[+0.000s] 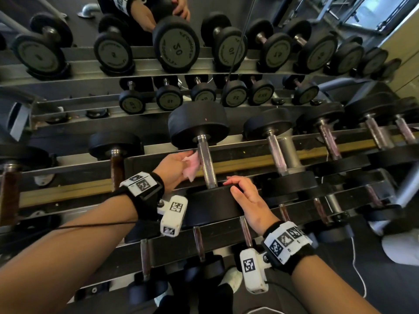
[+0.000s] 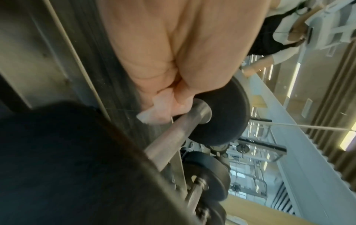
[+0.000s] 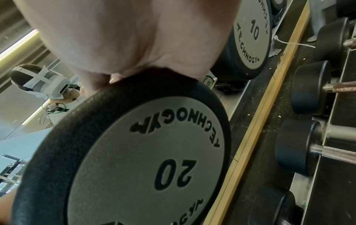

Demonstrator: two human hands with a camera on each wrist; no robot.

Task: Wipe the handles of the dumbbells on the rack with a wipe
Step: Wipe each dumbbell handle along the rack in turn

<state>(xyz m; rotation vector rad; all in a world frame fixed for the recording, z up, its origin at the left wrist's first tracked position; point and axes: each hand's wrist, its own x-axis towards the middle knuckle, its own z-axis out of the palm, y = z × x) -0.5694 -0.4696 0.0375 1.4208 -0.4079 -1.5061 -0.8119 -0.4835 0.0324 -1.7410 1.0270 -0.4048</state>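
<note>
A big black dumbbell lies on the top tier of the rack, its steel handle (image 1: pixel 206 163) (image 2: pixel 173 135) running toward me. My left hand (image 1: pixel 175 167) grips a pale pink wipe (image 1: pixel 191 164) (image 2: pixel 158 109) and holds it against the left side of that handle, near the far weight head. My right hand (image 1: pixel 243 196) (image 3: pixel 131 38) rests over the top edge of the near weight head (image 1: pixel 210 205) marked 20 (image 3: pixel 146 159), with its fingers bent over the rim. The wipe's far side is hidden behind the fingers.
More dumbbells (image 1: pixel 275 150) lie in a row to the right and left (image 1: pixel 116 155) on the same rack rail (image 1: pixel 68 189). A mirror behind shows reflected dumbbells (image 1: pixel 175 45). Smaller dumbbells sit on lower tiers (image 1: pixel 198 243). A white cable (image 1: pixel 359 275) hangs at right.
</note>
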